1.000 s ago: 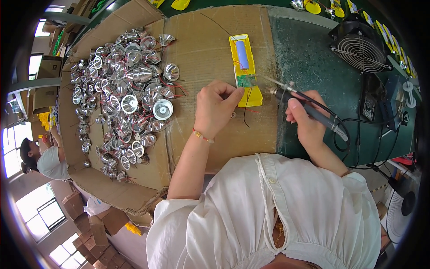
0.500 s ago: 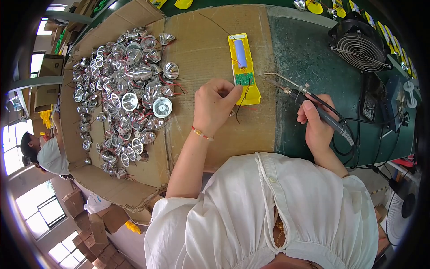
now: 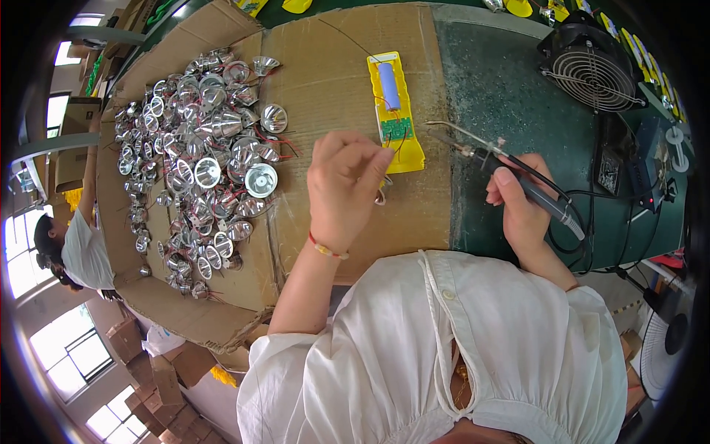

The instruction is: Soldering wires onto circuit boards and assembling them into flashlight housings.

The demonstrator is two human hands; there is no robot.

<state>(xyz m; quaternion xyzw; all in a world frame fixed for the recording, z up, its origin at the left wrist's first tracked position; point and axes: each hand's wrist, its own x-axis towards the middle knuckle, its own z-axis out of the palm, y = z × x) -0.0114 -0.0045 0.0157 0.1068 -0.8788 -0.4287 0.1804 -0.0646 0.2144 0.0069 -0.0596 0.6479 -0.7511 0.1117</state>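
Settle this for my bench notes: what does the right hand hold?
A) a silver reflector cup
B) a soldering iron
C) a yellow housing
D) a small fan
B: the right hand grips the dark handle of a soldering iron, its thin metal tip pointing toward the yellow housing.

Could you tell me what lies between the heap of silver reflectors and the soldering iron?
In the head view, the left hand and yellow battery tray on cardboard.

A: What is spread at left?
B: A heap of silver reflector cups point(image 3: 196, 159), wired red, is laid on flattened cardboard point(image 3: 325, 81).
A: And at right?
B: A black fan point(image 3: 592, 70) is set on the green mat point(image 3: 510, 89).
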